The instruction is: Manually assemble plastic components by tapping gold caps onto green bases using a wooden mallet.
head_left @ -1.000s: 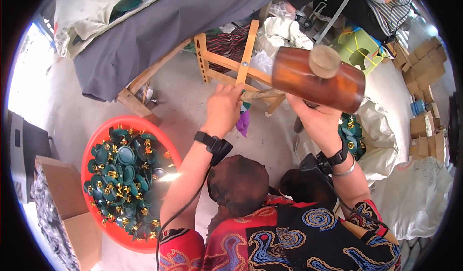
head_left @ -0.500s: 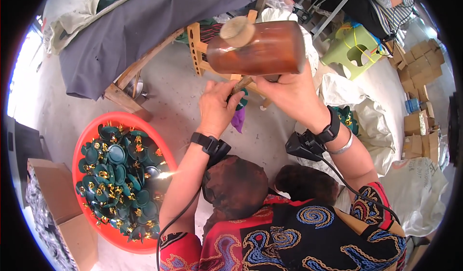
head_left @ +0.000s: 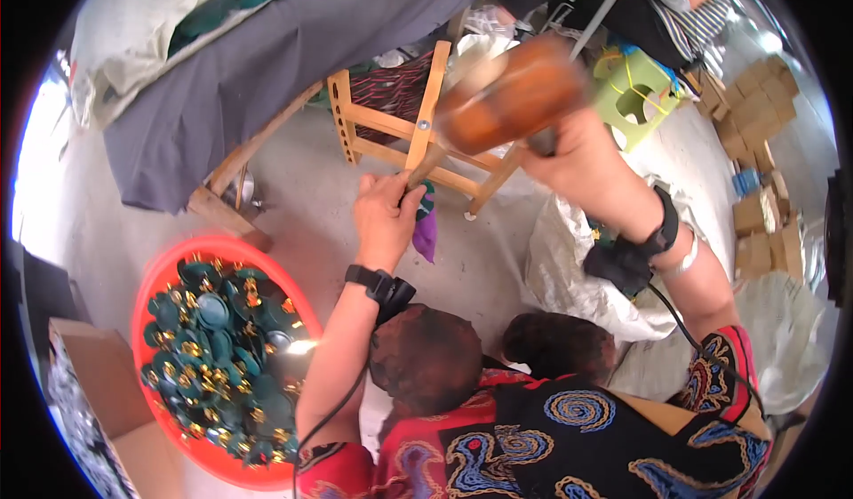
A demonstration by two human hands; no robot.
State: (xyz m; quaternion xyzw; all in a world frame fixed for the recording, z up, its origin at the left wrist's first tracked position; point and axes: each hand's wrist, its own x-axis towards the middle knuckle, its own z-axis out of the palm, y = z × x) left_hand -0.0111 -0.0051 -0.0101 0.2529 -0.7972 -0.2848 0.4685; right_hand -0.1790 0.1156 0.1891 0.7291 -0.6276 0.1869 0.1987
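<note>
Head view: right hand (head_left: 576, 161) clenched on brown mallet (head_left: 526, 99), in front of wooden stand (head_left: 432, 95); mallet's blurred head slants, long axis lower left to upper right; left hand (head_left: 383, 222) grasping wooden stick (head_left: 428, 165), pointing up-right toward mallet; purple cloth (head_left: 426, 238) just beside

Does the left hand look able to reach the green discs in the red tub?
Probably, once freed: the left hand grips a wooden stick, but the red tub nearby is open, its green discs mostly exposed.
</note>
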